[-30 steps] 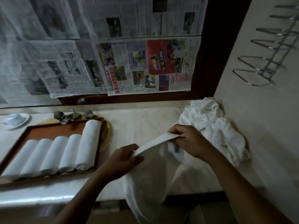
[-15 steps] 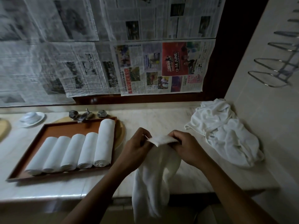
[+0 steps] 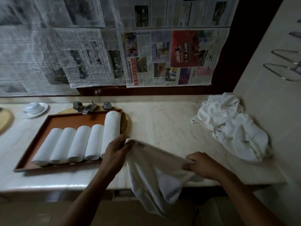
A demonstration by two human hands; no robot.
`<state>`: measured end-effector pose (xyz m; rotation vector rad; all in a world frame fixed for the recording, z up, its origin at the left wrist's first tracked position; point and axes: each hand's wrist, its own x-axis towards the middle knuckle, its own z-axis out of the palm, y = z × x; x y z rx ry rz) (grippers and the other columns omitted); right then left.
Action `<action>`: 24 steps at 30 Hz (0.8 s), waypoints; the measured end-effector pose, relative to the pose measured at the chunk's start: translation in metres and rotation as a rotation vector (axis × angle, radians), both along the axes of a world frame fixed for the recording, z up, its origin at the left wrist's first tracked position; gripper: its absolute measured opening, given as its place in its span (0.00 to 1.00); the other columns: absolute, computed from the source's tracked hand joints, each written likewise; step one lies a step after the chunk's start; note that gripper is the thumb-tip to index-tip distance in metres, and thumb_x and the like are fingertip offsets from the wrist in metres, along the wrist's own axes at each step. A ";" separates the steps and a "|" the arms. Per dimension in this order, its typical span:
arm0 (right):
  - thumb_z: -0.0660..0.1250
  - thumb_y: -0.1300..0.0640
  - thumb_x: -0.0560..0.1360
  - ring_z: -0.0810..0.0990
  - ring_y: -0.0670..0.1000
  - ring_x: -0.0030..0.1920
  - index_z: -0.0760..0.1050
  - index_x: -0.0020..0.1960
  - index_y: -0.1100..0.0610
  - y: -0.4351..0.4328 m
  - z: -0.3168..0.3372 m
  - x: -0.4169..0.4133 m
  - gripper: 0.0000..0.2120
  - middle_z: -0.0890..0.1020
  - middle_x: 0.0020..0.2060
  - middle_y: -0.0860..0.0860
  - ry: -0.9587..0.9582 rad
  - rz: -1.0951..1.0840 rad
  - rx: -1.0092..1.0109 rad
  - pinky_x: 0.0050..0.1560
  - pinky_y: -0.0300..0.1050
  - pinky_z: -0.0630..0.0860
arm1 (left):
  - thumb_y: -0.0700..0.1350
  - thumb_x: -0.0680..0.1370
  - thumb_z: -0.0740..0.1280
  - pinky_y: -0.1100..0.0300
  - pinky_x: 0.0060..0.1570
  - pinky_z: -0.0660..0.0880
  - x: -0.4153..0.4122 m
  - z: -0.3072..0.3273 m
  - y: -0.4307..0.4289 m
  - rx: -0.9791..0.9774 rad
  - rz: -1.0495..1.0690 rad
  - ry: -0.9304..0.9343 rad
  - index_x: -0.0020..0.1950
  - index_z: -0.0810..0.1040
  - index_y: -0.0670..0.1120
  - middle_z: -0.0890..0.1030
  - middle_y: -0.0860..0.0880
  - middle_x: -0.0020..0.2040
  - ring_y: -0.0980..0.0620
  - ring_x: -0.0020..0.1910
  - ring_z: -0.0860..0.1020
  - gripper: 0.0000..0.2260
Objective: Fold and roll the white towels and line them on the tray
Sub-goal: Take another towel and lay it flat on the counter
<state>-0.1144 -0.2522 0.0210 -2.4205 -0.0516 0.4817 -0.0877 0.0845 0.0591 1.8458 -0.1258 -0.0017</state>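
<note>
A white towel [image 3: 154, 173] hangs over the counter's front edge, stretched by its top edge between my two hands. My left hand [image 3: 114, 152] pinches its left corner just right of the tray. My right hand [image 3: 201, 165] grips the right corner, lower and nearer to me. The brown tray [image 3: 53, 121] lies on the counter at the left and holds several rolled white towels [image 3: 76, 142] side by side. A heap of loose white towels [image 3: 232, 128] lies at the right, against the wall.
The pale marble counter [image 3: 162, 121] runs across the view. Metal tap fittings [image 3: 91, 106] stand behind the tray, a small white dish [image 3: 35, 108] at the far left. Newspaper [image 3: 114, 51] covers the back. A wire rack [image 3: 283, 69] sticks out of the right wall.
My hands were close together on the towel's top edge half a second ago. They have moved apart and the edge is now pulled out wide between them.
</note>
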 end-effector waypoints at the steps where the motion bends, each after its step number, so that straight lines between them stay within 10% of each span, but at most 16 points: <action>1: 0.73 0.43 0.74 0.76 0.42 0.32 0.71 0.30 0.47 -0.010 -0.011 -0.006 0.18 0.75 0.28 0.43 0.036 0.016 -0.041 0.35 0.42 0.69 | 0.57 0.79 0.67 0.42 0.40 0.76 -0.004 -0.015 0.007 0.020 -0.019 0.055 0.44 0.79 0.44 0.79 0.39 0.41 0.41 0.43 0.79 0.16; 12: 0.74 0.50 0.76 0.81 0.46 0.41 0.82 0.40 0.50 -0.070 -0.050 0.014 0.08 0.84 0.37 0.46 -0.008 -0.189 -0.182 0.42 0.42 0.75 | 0.51 0.80 0.72 0.47 0.42 0.78 0.005 -0.135 0.014 -0.050 0.035 0.480 0.48 0.87 0.46 0.84 0.37 0.44 0.43 0.42 0.81 0.09; 20: 0.76 0.53 0.75 0.82 0.46 0.40 0.85 0.43 0.53 -0.096 -0.047 0.120 0.04 0.85 0.36 0.48 -0.205 -0.328 -0.118 0.42 0.42 0.74 | 0.49 0.81 0.69 0.64 0.36 0.76 0.113 -0.123 -0.014 -0.024 0.071 0.357 0.50 0.86 0.46 0.84 0.51 0.39 0.54 0.39 0.81 0.09; 24: 0.75 0.55 0.76 0.83 0.49 0.45 0.86 0.48 0.55 -0.110 -0.045 0.189 0.04 0.87 0.41 0.50 -0.266 -0.317 -0.142 0.45 0.42 0.72 | 0.51 0.81 0.69 0.56 0.41 0.80 0.178 -0.115 -0.029 0.055 0.108 0.286 0.54 0.86 0.45 0.86 0.45 0.45 0.48 0.44 0.84 0.11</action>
